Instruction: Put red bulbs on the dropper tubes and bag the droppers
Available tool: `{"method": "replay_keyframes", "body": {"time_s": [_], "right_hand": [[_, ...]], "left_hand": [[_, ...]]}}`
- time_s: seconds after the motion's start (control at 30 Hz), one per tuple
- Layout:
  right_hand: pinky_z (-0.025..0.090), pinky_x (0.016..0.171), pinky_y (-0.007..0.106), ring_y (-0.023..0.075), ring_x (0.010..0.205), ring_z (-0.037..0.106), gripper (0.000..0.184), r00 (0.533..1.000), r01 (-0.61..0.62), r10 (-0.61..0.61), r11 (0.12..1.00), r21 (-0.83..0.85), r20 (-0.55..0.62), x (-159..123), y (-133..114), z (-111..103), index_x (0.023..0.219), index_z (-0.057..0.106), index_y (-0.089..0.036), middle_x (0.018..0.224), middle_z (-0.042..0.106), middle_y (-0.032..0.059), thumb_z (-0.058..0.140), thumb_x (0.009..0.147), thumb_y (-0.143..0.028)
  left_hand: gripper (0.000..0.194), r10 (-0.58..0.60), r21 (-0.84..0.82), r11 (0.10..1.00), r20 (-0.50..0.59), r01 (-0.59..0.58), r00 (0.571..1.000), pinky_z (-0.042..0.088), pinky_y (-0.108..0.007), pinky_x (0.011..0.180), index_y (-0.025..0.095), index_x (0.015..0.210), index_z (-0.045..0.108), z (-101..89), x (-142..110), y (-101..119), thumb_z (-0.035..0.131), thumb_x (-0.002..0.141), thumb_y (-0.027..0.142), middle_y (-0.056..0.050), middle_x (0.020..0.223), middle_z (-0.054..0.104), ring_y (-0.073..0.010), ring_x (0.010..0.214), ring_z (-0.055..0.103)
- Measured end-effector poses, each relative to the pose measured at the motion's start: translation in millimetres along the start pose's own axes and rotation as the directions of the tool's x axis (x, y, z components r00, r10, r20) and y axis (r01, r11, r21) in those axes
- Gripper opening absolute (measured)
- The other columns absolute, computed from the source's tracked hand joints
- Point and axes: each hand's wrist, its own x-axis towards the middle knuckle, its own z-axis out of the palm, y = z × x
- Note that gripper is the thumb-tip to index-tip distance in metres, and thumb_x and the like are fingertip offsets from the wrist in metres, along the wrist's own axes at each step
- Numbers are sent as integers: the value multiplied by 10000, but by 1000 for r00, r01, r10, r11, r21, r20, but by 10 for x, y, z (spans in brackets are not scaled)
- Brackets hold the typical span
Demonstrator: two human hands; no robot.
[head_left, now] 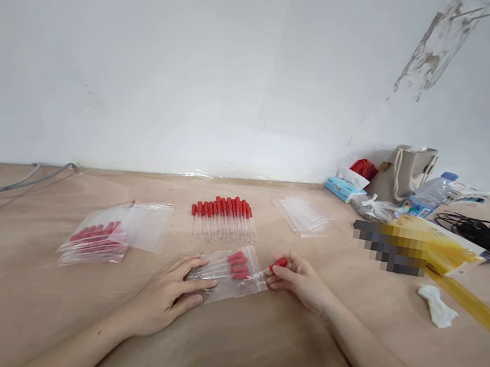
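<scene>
In the head view, a clear zip bag (pixel 226 291) lies flat on the table with several red-bulbed droppers (pixel 238 266) inside. My left hand (pixel 173 291) rests with spread fingers on the bag's left end, pressing it from above. At the bag's right end, my right hand (pixel 297 279) pinches one dropper by its red bulb (pixel 278 263). That dropper's thin tube points left toward the bag's mouth; whether its tip is inside I cannot tell. Behind the bag, loose droppers (pixel 224 208) lie side by side, bulbs toward the wall.
Filled bags (pixel 95 239) are stacked on the left, partly under flat clear bags (pixel 150 224). More flat bags (pixel 303 216) lie at the back right. Farther right are a tissue pack (pixel 343 189), a bottle (pixel 430 194), a yellow packet (pixel 446 251), black cables (pixel 483 232) and a crumpled tissue (pixel 437 306).
</scene>
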Motion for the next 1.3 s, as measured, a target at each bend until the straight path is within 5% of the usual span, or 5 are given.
{"method": "replay_keyframes", "body": {"time_s": [0.33, 0.5, 0.7, 0.9, 1.3], "right_hand": [[370, 517, 216, 94, 575, 484, 188, 950, 306, -267, 681, -665, 164, 29, 10, -42, 786, 677, -184, 669, 576, 8, 663, 641, -302], [397, 519, 225, 110, 579, 518, 309, 970, 240, -178, 798, -553, 165, -54, -3, 104, 897, 601, -156, 688, 598, 20, 574, 720, -407], [368, 523, 235, 112, 571, 466, 230, 938, 202, -344, 633, -748, -38, -110, 22, 345, 641, 621, -182, 657, 529, 9, 640, 646, -411], [390, 574, 251, 125, 623, 480, 141, 909, 224, -406, 656, -720, -87, -61, 26, 330, 669, 660, -198, 713, 499, 24, 578, 712, -304], [351, 509, 239, 122, 551, 464, 139, 850, 361, -527, 563, -743, 14, -99, 93, 345, 724, 495, -200, 639, 531, 5, 427, 818, -277]], "left_hand": [[374, 5, 8, 1000, -16, -5, 1000, 322, -446, 979, 394, 1251, 390, 4, 11, -1, 387, 883, 326, 14, 1351, 336, -236, 1229, 300], [364, 15, 1, 1000, -28, -15, 999, 330, -445, 973, 372, 1240, 418, -9, 13, 9, 395, 880, 322, -2, 1337, 359, -241, 1218, 317], [362, 10, 6, 1000, -13, -10, 1000, 331, -444, 972, 374, 1238, 421, -23, 18, 25, 392, 880, 327, -3, 1341, 351, -238, 1223, 309], [359, 17, -1, 1000, -38, -17, 999, 337, -432, 969, 365, 1236, 426, -21, 20, 35, 393, 881, 321, 0, 1327, 370, -232, 1209, 329], [369, 20, 16, 1000, -71, -19, 997, 353, -421, 957, 337, 1241, 430, 7, 9, 16, 406, 873, 353, -22, 1301, 400, -236, 1185, 354]]}}
